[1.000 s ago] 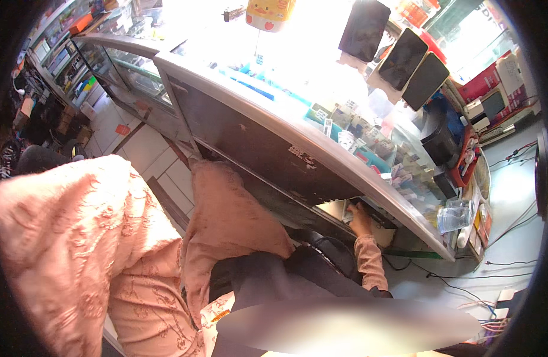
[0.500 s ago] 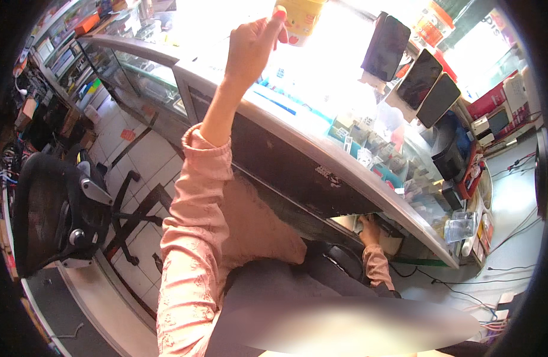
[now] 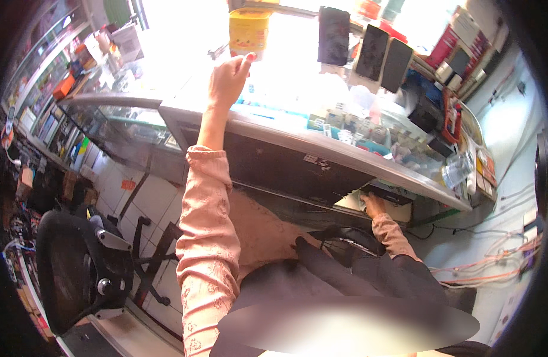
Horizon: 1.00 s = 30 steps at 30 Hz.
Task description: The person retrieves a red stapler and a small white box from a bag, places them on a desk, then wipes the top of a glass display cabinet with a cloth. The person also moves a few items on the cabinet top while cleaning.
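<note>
My left hand (image 3: 228,80) is raised at the counter's front edge, fingers curled in and thumb sticking out. Whatever the curled fingers hold, if anything, is hidden from view. Just beyond it stands a yellow tub (image 3: 249,30) in strong glare. Low on the right, my right hand (image 3: 375,205) reaches into an open compartment (image 3: 399,209) under the counter top. Its fingers are bent around a small pale thing (image 3: 363,199) that I cannot make out.
The glass-topped counter (image 3: 369,156) holds small boxed goods (image 3: 345,128). Three dark phone-like slabs (image 3: 372,52) stand behind them. A clear plastic cup (image 3: 457,171) sits at the right end. A black office chair (image 3: 77,268) stands left; loose cables (image 3: 482,268) hang at right.
The view has swung, so the counter sits more level and the chair lower. My left hand appears farther from the yellow tub and lower; my right hand stays in the compartment.
</note>
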### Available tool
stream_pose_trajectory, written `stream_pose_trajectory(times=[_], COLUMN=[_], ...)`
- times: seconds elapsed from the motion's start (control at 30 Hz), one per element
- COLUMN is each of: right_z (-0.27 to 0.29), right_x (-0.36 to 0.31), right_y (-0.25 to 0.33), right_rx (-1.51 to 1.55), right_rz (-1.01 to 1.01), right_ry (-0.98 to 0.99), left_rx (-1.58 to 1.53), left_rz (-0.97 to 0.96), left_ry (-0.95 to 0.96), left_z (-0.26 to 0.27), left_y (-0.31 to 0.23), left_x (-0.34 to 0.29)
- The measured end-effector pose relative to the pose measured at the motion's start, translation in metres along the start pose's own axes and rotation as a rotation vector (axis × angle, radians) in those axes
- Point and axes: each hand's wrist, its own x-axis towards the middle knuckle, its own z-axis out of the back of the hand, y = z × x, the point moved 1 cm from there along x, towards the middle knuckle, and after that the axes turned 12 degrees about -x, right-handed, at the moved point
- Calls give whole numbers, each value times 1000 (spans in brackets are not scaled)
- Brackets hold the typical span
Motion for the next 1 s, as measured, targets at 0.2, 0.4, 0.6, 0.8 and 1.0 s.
stream_pose_trajectory(times=[0.2, 0.4, 0.6, 0.8, 1.0], right_z=[70, 125, 118, 105, 85], right_x=[-46, -134, -147, -145, -153], right_y=[-11, 14, 46, 35, 29], right_rx=[221, 519, 608, 468, 374], right_rz=[67, -175, -546, -581, -648], right_ry=[119, 25, -268, -154, 129], left_rx=[44, 52, 376, 378, 345], left_rz=[1, -26, -59, -290, -260], left_ry=[33, 125, 480, 559, 614], left_z=[0, 0, -5, -12, -17], left_y=[12, 3, -37, -47, -56], left_x=[-1, -8, -29, -28, -22])
